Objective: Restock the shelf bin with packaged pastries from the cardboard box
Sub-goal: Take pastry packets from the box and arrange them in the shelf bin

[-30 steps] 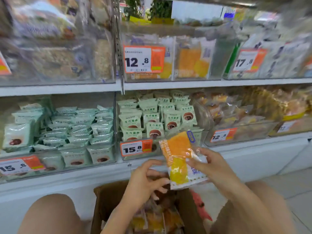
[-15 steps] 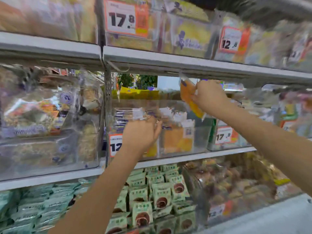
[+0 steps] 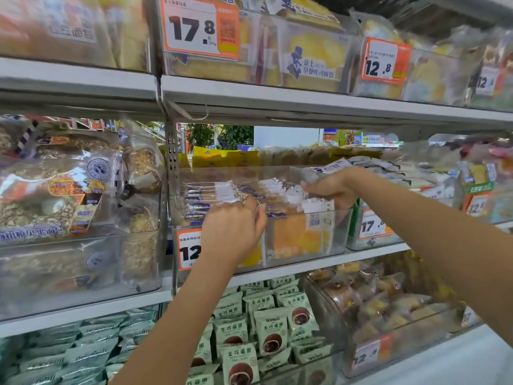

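The clear shelf bin (image 3: 337, 234) sits on the middle shelf with a 12.8 price tag (image 3: 188, 250) on its front. It holds a row of upright packaged pastries (image 3: 294, 234), orange and yellow with white labels. My left hand (image 3: 233, 234) reaches over the bin's front rim, its fingers curled on the tops of the front packs. My right hand (image 3: 330, 187) is inside the bin at its right end, fingers curled round a clear-wrapped pastry pack (image 3: 316, 204) set among the others. The cardboard box is out of view.
A shelf board (image 3: 277, 104) hangs close above the bin. Neighbouring clear bins hold bread (image 3: 72, 195) on the left and other packs (image 3: 372, 229) on the right. Green chocolate pastry packs (image 3: 266, 326) fill the shelf below.
Both hands rose from the box to the middle shelf bin. The right hand carried the orange pack up, then lowered it into the bin's right end. The left hand settled on the front packs.
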`<move>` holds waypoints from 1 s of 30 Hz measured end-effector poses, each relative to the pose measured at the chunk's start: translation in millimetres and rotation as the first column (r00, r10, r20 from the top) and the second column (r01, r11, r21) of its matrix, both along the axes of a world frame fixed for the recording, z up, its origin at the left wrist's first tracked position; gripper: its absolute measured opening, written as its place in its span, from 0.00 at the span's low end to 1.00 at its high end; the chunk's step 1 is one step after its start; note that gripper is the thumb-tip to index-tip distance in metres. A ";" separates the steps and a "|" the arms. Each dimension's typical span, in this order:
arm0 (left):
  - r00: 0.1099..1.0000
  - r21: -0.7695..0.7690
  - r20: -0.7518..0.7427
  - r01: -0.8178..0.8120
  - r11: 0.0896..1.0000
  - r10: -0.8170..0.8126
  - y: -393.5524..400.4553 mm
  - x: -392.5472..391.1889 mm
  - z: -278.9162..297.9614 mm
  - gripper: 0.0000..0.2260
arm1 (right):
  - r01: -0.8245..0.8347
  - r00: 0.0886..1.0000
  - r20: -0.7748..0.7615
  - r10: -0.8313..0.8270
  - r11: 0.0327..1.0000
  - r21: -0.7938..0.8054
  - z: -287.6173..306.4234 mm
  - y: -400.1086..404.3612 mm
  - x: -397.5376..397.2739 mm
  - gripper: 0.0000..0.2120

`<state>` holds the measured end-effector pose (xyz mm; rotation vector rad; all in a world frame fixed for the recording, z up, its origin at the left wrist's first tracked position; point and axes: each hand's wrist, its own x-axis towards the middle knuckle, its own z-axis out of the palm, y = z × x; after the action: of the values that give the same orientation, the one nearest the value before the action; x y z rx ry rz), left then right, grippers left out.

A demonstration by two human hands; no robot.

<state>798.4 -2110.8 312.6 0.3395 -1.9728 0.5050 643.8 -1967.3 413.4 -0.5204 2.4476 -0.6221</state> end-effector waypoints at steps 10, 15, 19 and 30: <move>0.999 0.024 0.048 0.008 1.000 -0.009 2.1 4.4 1.3 0.20 | 0.004 0.984 -0.174 -0.037 0.982 -0.186 -20.8 -10.1 0.3 0.37; 0.998 0.045 0.000 0.066 0.997 -0.066 11.8 18.7 -15.6 0.20 | -0.232 0.630 -0.761 -0.159 0.896 -0.379 -42.8 11.2 49.4 0.24; 0.960 -0.054 0.031 0.278 0.959 -0.277 55.0 81.2 -119.9 0.15 | -0.593 0.431 -0.874 -0.226 0.658 -0.463 -138.3 52.2 129.9 0.17; 0.513 0.653 0.752 -0.665 0.361 -0.415 109.8 231.5 -428.7 0.12 | -0.743 0.669 0.372 0.644 0.561 0.366 -511.1 62.3 213.8 0.29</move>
<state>1029.9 -2001.0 -116.1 1.2403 -3.1418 -0.6992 857.6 -1905.0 -97.7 -1.0698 1.8476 0.2870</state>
